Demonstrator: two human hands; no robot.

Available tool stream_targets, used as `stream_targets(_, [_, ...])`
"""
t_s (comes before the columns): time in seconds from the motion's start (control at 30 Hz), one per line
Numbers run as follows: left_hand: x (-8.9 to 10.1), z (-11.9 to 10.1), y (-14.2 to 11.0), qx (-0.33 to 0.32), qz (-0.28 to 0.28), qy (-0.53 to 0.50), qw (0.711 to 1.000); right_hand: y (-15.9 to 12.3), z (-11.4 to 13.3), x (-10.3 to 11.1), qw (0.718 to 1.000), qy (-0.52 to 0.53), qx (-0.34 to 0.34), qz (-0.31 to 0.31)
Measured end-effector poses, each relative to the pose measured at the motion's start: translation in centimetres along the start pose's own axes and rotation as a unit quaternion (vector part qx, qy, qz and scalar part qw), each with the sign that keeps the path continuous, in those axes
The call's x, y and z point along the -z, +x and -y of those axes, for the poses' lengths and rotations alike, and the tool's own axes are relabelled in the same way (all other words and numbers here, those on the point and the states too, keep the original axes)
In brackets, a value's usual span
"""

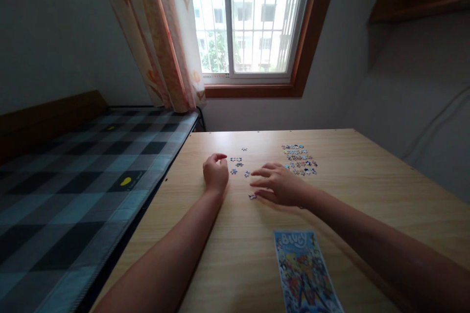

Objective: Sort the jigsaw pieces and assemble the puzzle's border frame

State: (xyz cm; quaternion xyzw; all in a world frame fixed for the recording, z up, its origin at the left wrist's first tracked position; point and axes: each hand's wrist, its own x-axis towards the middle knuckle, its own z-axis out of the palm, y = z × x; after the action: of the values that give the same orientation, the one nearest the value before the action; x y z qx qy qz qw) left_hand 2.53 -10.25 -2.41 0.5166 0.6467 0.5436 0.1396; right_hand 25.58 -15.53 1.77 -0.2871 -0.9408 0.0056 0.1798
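Observation:
My left hand rests on the wooden table with its fingers curled in; whatever they hold, if anything, is hidden. Just right of it lie a few joined jigsaw puzzle pieces, with a loose piece below them. My right hand hovers low over the table, palm down, fingers spread. Its thumb tip is beside a puzzle piece; whether they touch I cannot tell. Another puzzle piece lies close to its fingertips. Farther back is a single puzzle piece.
Rows of loose puzzle pieces lie beyond my right hand. A printed Bluey picture sheet lies on the near part of the table. A bed with a checked cover adjoins the left edge. A window stands behind.

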Motion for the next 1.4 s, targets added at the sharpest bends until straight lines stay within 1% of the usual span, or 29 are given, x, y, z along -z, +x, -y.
stream_targets(0.03, [0.1, -0.1, 0.0, 0.001, -0.001, -0.001, 1.000, 0.9, -1.2, 0.1, 1.000, 0.008, -0.008, -0.007])
stream_targets(0.1, [0.2, -0.4, -0.1, 0.005, -0.003, -0.003, 1.000, 2.8, -4.0, 0.1, 0.998, 0.038, -0.048, -0.025])
stream_targets(0.13, [0.3, -0.5, -0.2, 0.008, -0.002, -0.003, 1.000, 3.8, -5.4, 0.1, 0.996, 0.055, -0.072, -0.018])
stream_targets(0.17, [0.3, -0.6, -0.2, 0.011, -0.001, -0.003, 1.000, 4.8, -6.7, 0.0, 0.993, 0.065, -0.100, -0.009])
stream_targets(0.23, [0.4, -0.7, -0.3, 0.015, 0.004, -0.001, 1.000, 6.8, -8.8, -0.3, 0.985, 0.049, -0.162, 0.017])
stream_targets(0.3, [0.5, -0.7, -0.3, 0.014, 0.007, 0.003, 1.000, 8.5, -10.0, -0.6, 0.974, 0.011, -0.216, 0.063])
stream_targets(0.37, [0.5, -0.7, -0.4, 0.010, 0.007, 0.007, 1.000, 9.9, -10.6, -1.2, 0.968, 0.000, -0.237, 0.084])
stream_targets(0.57, [0.3, -0.4, -0.4, 0.007, 0.010, 0.006, 1.000, 13.0, -10.9, -2.5, 0.954, -0.018, -0.266, 0.137])
stream_targets(0.73, [0.3, -0.4, -0.4, 0.007, 0.008, 0.009, 1.000, 15.0, -11.5, -2.5, 0.943, -0.035, -0.277, 0.182])
stream_targets(0.87, [0.3, -0.5, -0.4, 0.007, 0.008, 0.010, 1.000, 15.8, -11.4, -2.4, 0.939, -0.028, -0.281, 0.197])
stream_targets(1.0, [0.2, -0.3, -0.4, 0.006, 0.007, 0.005, 1.000, 15.5, -11.3, -1.9, 0.936, 0.010, -0.287, 0.201])
stream_targets(1.1, [0.2, -0.2, -0.3, 0.005, 0.008, 0.001, 1.000, 14.6, -11.1, -1.3, 0.939, 0.054, -0.294, 0.173])
stream_targets(1.17, [0.2, -0.1, -0.3, 0.005, 0.009, 0.000, 1.000, 13.4, -10.8, -0.8, 0.939, 0.084, -0.300, 0.147])
stream_targets(1.27, [0.2, -0.1, -0.2, 0.006, 0.010, -0.001, 1.000, 10.3, -9.5, 0.2, 0.935, 0.160, -0.300, 0.101])
stream_targets(1.33, [0.2, -0.2, -0.2, 0.008, 0.009, 0.000, 1.000, 7.2, -8.0, 0.9, 0.902, 0.317, -0.293, 0.021])
stream_targets(1.37, [0.2, -0.2, -0.2, 0.009, 0.007, 0.001, 1.000, 5.3, -7.0, 1.2, 0.886, 0.368, -0.284, 0.010])
stream_targets(1.4, [0.1, -0.2, -0.2, 0.010, 0.006, 0.002, 1.000, 3.4, -6.0, 1.5, 0.876, 0.391, -0.281, 0.002])
